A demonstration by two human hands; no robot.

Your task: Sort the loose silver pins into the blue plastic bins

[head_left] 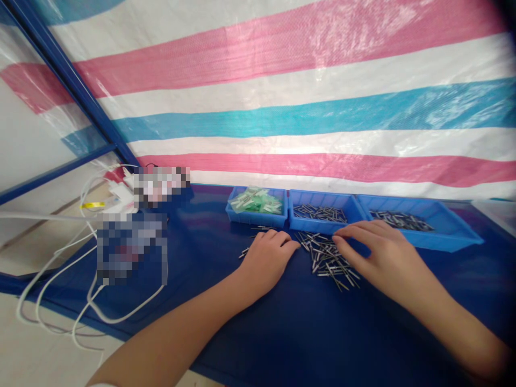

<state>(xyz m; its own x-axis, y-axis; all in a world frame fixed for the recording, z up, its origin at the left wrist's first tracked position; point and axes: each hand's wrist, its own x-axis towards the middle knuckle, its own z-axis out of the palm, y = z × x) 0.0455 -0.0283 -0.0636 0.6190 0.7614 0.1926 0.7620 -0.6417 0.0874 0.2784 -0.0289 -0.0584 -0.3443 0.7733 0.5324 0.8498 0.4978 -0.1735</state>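
On the blue table lies a loose pile of blind rivets point(328, 258), thin dark pins with silvery sleeves. My left hand point(268, 258) rests at the pile's left side, fingers curled down and thumb towards the rivets. Whatever it holds, if anything, is hidden under the fingers. A few separate rivets point(244, 252) lie just beyond and left of that hand. At the pile's right edge, my right hand point(377, 255) has thumb and forefinger tips brought together in a pinch. I cannot make out what is between them.
Behind the pile stand three blue bins: the left bin point(258, 219) with green-and-clear small packets, the middle bin point(318, 226) and right bin point(451, 236) with rivets. White cables point(116, 321) and blurred items lie left. A striped sheet point(282, 123) hangs behind the table point(306, 338).
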